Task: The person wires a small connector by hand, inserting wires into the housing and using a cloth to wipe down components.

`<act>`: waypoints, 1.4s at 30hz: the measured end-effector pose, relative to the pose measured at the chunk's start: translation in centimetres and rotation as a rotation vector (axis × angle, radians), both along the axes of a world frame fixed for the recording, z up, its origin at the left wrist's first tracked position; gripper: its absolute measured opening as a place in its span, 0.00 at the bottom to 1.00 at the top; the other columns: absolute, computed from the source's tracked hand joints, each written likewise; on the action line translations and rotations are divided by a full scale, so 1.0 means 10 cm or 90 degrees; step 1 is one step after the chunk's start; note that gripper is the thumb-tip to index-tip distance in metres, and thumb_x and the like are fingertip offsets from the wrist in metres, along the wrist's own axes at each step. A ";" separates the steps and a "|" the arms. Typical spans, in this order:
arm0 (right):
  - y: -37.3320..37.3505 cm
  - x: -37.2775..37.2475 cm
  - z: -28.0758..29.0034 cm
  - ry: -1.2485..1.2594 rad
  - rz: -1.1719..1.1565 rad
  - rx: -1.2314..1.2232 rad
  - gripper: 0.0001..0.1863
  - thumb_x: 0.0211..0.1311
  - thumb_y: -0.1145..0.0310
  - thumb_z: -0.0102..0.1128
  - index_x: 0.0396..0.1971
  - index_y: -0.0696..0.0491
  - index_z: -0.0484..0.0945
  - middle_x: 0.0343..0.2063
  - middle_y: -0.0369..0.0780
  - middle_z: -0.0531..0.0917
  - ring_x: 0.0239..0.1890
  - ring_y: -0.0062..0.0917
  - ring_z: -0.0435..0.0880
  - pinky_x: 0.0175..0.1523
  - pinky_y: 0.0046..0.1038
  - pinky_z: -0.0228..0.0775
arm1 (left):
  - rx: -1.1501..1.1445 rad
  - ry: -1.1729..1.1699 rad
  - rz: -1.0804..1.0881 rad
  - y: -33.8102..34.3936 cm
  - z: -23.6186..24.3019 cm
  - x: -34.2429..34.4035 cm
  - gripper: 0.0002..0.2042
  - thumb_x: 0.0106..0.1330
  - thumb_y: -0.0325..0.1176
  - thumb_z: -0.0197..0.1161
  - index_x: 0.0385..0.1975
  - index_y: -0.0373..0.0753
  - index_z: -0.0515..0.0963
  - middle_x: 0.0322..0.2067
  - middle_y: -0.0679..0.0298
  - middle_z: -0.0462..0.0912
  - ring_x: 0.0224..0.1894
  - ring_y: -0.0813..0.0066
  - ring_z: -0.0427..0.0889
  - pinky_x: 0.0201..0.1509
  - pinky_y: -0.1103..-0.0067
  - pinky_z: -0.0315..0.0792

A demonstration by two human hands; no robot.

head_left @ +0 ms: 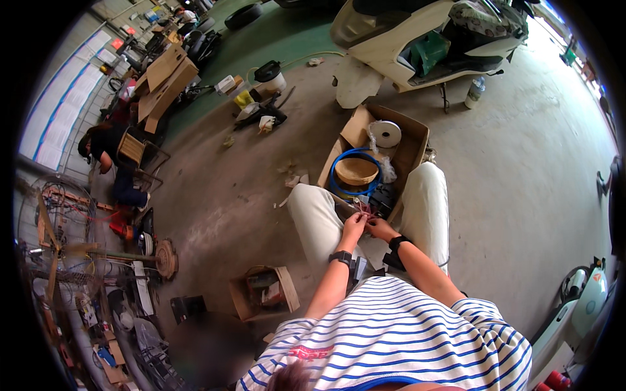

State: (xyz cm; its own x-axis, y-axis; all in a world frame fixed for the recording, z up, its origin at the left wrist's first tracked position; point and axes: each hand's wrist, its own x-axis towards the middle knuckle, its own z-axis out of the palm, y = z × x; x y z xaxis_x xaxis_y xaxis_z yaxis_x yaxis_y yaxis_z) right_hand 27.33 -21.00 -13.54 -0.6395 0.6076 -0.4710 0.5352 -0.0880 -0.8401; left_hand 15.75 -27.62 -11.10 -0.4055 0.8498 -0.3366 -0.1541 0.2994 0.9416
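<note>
Here, left hand (pixel 354 226) and right hand (pixel 380 229) pinching thin wires (pixel 362 208), fingertips together, above lap.

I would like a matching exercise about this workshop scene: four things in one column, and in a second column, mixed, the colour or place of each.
Things:
1. hose coil
2. tape roll
3. scooter
4. small box

Descriptions:
A. white, inside the big cardboard box, at its far end
B. on the floor to the person's left, open
C. blue, around a round wooden piece
D. cream-white, parked beyond the big box

Pairs: 1-C, 2-A, 3-D, 4-B

Both hands, left hand and right hand, meet over thin wires between the knees.
</note>
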 end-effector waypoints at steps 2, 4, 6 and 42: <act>0.04 0.04 0.01 -0.033 0.029 0.026 0.21 0.52 0.50 0.53 0.34 0.53 0.79 0.24 0.41 0.81 0.27 0.28 0.80 0.34 0.28 0.69 | 0.003 -0.015 -0.024 0.03 0.02 0.04 0.08 0.65 0.30 0.50 0.38 0.34 0.74 0.34 0.65 0.78 0.34 0.80 0.76 0.37 0.86 0.69; 0.10 0.09 0.01 0.001 0.022 0.119 0.21 0.54 0.49 0.52 0.33 0.52 0.79 0.20 0.41 0.80 0.23 0.27 0.79 0.31 0.27 0.69 | 0.001 -0.048 -0.010 0.11 0.06 0.09 0.09 0.65 0.31 0.50 0.40 0.35 0.73 0.34 0.65 0.78 0.34 0.80 0.76 0.36 0.86 0.70; 0.00 -0.10 0.16 -0.013 0.072 0.076 0.21 0.55 0.49 0.51 0.32 0.52 0.79 0.19 0.42 0.80 0.21 0.28 0.79 0.29 0.27 0.69 | -0.012 -0.058 0.057 -0.06 -0.02 -0.11 0.10 0.65 0.32 0.50 0.42 0.35 0.72 0.34 0.64 0.78 0.33 0.80 0.77 0.35 0.86 0.70; 0.61 0.17 -0.09 0.028 -0.368 -0.484 0.16 0.61 0.57 0.45 0.32 0.54 0.74 0.26 0.34 0.79 0.28 0.22 0.78 0.29 0.20 0.68 | -0.205 0.093 -0.111 -0.34 0.26 -0.22 0.14 0.55 0.34 0.51 0.39 0.35 0.74 0.31 0.57 0.79 0.31 0.70 0.80 0.37 0.79 0.70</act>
State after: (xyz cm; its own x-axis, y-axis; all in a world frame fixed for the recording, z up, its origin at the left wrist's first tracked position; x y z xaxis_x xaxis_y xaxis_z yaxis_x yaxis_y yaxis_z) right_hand 29.01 -14.92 -14.44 -0.3624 0.3763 -0.8527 0.2080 -0.8592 -0.4675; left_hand 13.53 -31.06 -8.47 -0.3278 0.7706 -0.5465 0.0539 0.5928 0.8035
